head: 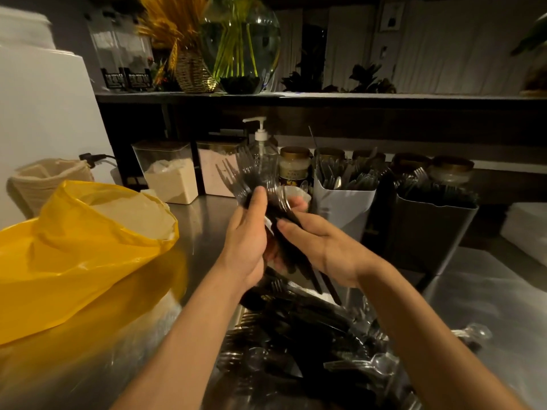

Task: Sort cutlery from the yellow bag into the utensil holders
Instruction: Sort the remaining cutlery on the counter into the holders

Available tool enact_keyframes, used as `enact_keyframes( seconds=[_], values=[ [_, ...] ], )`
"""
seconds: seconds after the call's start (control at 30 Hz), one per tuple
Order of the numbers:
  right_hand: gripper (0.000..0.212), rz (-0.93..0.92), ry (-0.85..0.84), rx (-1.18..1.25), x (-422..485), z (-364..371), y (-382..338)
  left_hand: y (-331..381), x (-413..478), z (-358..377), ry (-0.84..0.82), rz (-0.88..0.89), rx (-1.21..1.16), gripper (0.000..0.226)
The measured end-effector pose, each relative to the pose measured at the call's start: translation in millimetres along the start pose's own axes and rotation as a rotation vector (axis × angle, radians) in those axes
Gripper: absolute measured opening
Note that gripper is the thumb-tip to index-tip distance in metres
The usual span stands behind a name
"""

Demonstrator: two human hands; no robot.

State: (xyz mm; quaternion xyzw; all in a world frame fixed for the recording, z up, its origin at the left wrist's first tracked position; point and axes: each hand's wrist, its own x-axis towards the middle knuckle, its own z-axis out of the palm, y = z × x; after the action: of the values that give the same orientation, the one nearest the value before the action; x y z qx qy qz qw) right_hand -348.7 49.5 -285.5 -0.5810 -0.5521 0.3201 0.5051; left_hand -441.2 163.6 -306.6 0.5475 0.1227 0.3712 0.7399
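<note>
steel counter, yellow bag, loose cutlery pile, two utensil holders

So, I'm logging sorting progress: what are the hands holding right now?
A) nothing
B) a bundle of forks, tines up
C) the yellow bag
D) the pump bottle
B: the left hand and the right hand both grip a bundle of forks, tines fanned upward, above the loose cutlery pile.

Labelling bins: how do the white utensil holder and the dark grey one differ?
The white utensil holder stands left and holds pale, clear-looking cutlery; the dark grey utensil holder stands right and holds black forks. Both are upright and well filled.
</note>
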Motion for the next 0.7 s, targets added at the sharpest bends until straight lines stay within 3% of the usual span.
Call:
enact_keyframes(
  seconds=[0.1,0.2,0.37,0.47,0.57,0.7],
  values=[
    [0.025,0.010,0.040,-0.103,2.1,-4.4,6.9,-4.1,7.5,0.3,0.131,0.015,-0.067,0.038],
    [0.019,-0.025,0.225,-0.160,6.2,-15.6,13.9,-1.8,8.3,0.9,0.196,0.056,-0.110,0.034],
    [0.028,-0.125,0.560,-0.132,11.8,-24.2,10.0,-7.3,-8.5,15.6,0.009,0.060,0.170,0.039],
    [0.024,-0.135,0.546,-0.060,10.7,-14.7,10.3,-13.8,-17.4,29.5,-0.069,0.055,0.318,0.037],
    [0.021,-0.179,0.496,-0.175,5.8,-9.0,9.8,-25.4,-18.0,35.0,-0.126,0.136,0.472,0.035],
    [0.031,-0.186,0.423,-0.227,1.6,-14.4,16.2,-31.3,-20.9,39.2,-0.196,0.149,0.421,0.032]
  ],
)
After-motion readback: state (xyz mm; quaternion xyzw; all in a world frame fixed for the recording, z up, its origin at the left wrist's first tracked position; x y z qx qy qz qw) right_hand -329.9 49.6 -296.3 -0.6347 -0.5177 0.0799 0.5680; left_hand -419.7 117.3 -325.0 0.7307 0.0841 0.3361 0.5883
